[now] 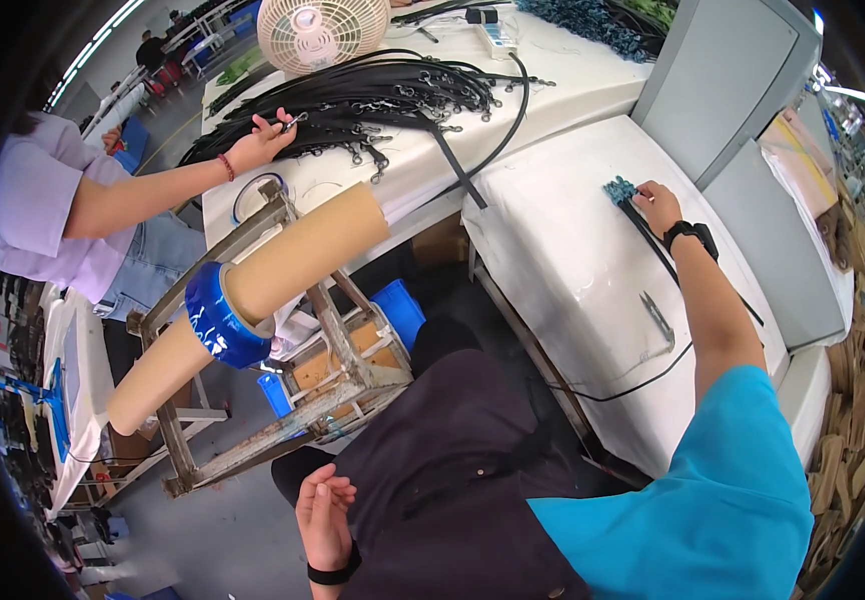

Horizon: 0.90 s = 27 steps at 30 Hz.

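The right hand [658, 207] has its finger and thumb pinched on a blue-green bunch [617, 189]; the bunch is at the top end of some thin black straps [655, 243], which lie on the white table [542, 235], on the far right side, near the tall grey panel [722, 75]; the hand hides part of the grip, so I cannot tell how tight it is. The left hand [324, 505] is over the lap with its fingers softly bent; I see nothing in it.

To do this well, I think a pinch close to the bunch is good, as the straps look bendy and may swing or twist; the left hand could help by keeping the long ends flat and side by side; it seems wise to keep the straps off the metal snips [658, 322] and away from the loose black cord [642, 388], so nothing snags.

As for words and labels, I cannot read any; the white fan [324, 35] has a round badge in its middle, but its marks are too small; the shiny blue roll [214, 315] on the brown tube [327, 230] has pale streaks, and I cannot tell if they are print or just light.
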### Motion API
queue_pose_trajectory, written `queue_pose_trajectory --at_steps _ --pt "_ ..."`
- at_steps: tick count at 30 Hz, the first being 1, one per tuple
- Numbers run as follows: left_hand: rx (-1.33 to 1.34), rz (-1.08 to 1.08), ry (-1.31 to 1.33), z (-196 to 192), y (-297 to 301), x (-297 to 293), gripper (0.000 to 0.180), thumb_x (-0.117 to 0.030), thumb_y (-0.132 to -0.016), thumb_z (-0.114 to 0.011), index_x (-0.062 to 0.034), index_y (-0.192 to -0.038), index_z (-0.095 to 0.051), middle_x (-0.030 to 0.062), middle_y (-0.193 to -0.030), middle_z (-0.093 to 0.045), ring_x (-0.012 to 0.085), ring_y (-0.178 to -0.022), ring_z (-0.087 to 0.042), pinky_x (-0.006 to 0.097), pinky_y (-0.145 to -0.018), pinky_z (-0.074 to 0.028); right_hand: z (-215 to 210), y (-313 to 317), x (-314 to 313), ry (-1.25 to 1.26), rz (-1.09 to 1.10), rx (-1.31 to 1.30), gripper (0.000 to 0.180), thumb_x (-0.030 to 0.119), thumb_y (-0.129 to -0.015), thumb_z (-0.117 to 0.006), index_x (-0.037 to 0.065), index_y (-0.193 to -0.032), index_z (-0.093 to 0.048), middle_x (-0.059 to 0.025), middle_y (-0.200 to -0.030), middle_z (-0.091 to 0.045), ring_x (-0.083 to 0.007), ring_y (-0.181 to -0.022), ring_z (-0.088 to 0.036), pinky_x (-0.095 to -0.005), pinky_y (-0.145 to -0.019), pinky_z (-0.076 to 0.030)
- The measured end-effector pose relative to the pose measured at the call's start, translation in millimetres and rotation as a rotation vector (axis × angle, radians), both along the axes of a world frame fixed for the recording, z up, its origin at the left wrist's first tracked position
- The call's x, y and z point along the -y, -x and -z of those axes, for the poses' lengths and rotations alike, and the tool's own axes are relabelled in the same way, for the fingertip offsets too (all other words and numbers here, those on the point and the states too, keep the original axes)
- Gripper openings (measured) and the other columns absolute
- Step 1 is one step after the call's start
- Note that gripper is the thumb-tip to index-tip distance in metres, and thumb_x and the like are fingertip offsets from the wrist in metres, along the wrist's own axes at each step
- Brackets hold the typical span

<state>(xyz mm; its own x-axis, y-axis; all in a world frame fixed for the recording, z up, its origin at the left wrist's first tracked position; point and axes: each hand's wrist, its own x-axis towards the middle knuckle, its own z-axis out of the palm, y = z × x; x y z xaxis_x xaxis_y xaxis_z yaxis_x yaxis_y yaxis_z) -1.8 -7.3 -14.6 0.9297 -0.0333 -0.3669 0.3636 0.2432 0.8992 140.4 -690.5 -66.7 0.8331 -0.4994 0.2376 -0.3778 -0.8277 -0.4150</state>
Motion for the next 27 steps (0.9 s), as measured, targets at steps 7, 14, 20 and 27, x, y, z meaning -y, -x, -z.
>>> queue_pose_trajectory --at_steps 7,14,20,27 --pt "-0.069 -0.006 0.013 3.7 -8.7 16.4 0.025 -0.017 -0.095 -0.052 -0.0015 -0.115 -0.054 0.0057 -0.094 -0.064 0.0123 -0.081 -0.059 0.025 -0.075 -0.046 26.7 -30.9 -4.4 0.045 0.275 -0.117 0.025 0.031 -0.081 -0.066 0.017 -0.101 -0.067 -0.0114 -0.108 -0.057 -0.0278 -0.106 -0.054 -0.0414 -0.088 -0.046" --pt "-0.087 -0.001 -0.04 8.8 -13.5 14.3 0.025 -0.018 -0.095 -0.052 -0.0025 -0.115 -0.054 0.0056 -0.095 -0.064 0.0133 -0.082 -0.06 0.026 -0.075 -0.047 36.7 -30.9 -18.4 0.36 0.23 0.026 0.062 0.048 -0.083 -0.058 0.011 -0.131 -0.046 -0.015 -0.128 -0.048 -0.034 -0.119 -0.043 -0.0497 -0.095 -0.037" --pt "-0.096 0.02 -0.032 8.4 -18.3 20.7 0.024 -0.016 -0.094 -0.053 -0.0028 -0.114 -0.055 0.0055 -0.095 -0.064 0.0129 -0.083 -0.06 0.025 -0.076 -0.046 62.4 -25.8 -14.8 0.395 0.153 -0.221 0.058 0.04 -0.09 -0.05 0.008 -0.138 -0.036 -0.0136 -0.13 -0.045 -0.0328 -0.121 -0.041 -0.0504 -0.097 -0.035" --pt "-0.132 -0.012 -0.022 12.5 -10.5 7.6 0.023 -0.014 -0.094 -0.052 -0.0025 -0.114 -0.056 0.0064 -0.095 -0.064 0.0137 -0.083 -0.06 0.025 -0.076 -0.047 4.1 -45.0 -54.7 0.329 -0.006 0.034 0.051 0.03 -0.089 -0.057 0.004 -0.13 -0.043 -0.0146 -0.128 -0.047 -0.0333 -0.118 -0.043 -0.0446 -0.096 -0.037"
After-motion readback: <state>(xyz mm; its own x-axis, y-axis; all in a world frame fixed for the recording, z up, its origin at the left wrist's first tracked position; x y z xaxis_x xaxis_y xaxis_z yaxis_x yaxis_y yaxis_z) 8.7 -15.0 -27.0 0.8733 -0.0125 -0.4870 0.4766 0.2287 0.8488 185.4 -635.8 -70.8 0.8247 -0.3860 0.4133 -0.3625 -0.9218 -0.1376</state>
